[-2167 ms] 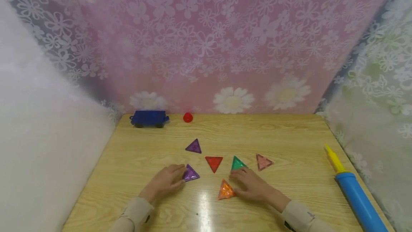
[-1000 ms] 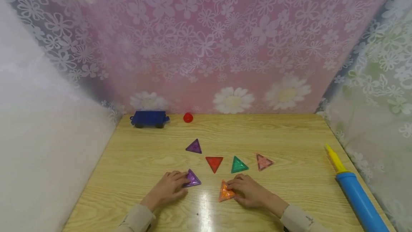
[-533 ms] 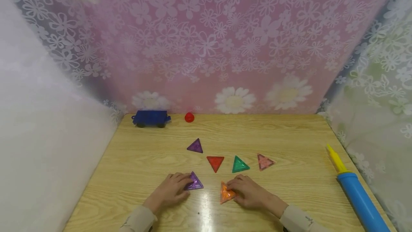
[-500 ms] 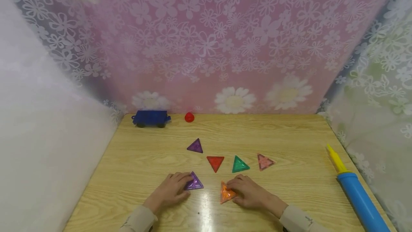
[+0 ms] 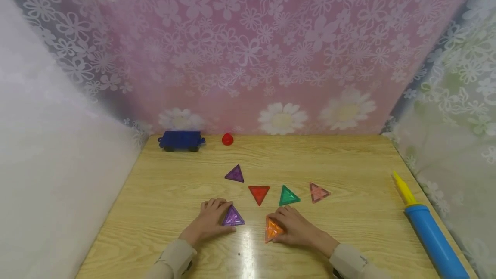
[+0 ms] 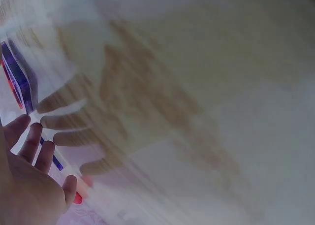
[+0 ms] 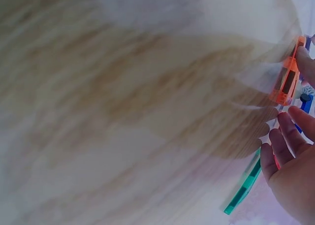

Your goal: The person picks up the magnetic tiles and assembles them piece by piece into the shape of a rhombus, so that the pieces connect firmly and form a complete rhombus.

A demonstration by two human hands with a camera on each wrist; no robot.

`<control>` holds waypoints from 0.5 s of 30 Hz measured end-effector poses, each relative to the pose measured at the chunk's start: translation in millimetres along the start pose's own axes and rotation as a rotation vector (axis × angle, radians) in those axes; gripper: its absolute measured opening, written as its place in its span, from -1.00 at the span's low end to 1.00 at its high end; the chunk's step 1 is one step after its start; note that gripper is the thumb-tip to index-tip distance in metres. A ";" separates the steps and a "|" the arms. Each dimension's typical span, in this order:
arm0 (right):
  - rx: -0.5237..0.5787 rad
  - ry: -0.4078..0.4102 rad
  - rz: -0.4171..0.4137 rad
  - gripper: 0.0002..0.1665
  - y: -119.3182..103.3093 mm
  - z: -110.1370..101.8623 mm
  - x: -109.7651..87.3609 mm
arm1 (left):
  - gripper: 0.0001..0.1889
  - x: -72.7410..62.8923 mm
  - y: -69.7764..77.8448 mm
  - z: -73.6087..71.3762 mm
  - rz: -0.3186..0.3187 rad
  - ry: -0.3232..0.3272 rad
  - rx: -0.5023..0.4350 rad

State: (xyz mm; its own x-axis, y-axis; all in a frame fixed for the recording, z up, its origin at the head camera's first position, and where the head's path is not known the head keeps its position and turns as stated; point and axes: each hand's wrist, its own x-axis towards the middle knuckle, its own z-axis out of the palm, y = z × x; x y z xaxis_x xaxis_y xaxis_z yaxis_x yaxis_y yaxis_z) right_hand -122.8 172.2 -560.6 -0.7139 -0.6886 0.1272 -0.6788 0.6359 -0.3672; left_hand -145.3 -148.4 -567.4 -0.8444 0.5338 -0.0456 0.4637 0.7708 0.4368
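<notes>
Several translucent triangular magnetic tiles lie on the wood-grain table. My left hand holds the light purple tile at its left side, index fingertip by the top corner and thumb along the lower edge. My right hand holds the orange tile between thumb and index finger. In the right wrist view, the thumb is against the orange tile and the other fingers are spread. The left wrist view shows fingertips close by the purple tile; the left thumb is hidden there.
Beyond the hands lie a dark purple tile, a red tile, a green tile and a pink tile. A blue toy wagon and a red piece stand at the back. A blue-and-yellow hand pump lies right.
My right hand has moved from the green tile to the orange one. The light purple tile has slid slightly right and nearer. Both hands' fingers have shifted from on top of the tiles toward their edges.
</notes>
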 end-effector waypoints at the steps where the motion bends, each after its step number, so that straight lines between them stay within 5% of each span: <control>1: 0.000 0.005 -0.002 -0.29 0.0 0.0 0.1 | -0.12 0.4 0.0 0.7 -0.005 -0.001 -0.003; 11: 0.063 -0.029 0.058 -0.32 -0.1 1.0 4.7 | -0.20 2.4 1.5 3.7 -0.017 0.025 0.008; 15: 0.108 -0.043 0.078 -0.32 -0.2 0.9 8.5 | -0.24 4.2 2.4 4.4 0.024 0.022 0.010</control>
State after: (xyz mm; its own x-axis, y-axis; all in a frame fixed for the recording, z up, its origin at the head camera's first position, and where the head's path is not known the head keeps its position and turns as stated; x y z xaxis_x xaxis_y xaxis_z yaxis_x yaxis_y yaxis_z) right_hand -128.6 166.0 -560.3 -0.7545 -0.6540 0.0556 -0.5970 0.6486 -0.4721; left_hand -146.5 -142.8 -570.5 -0.8386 0.5446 -0.0157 0.4865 0.7615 0.4282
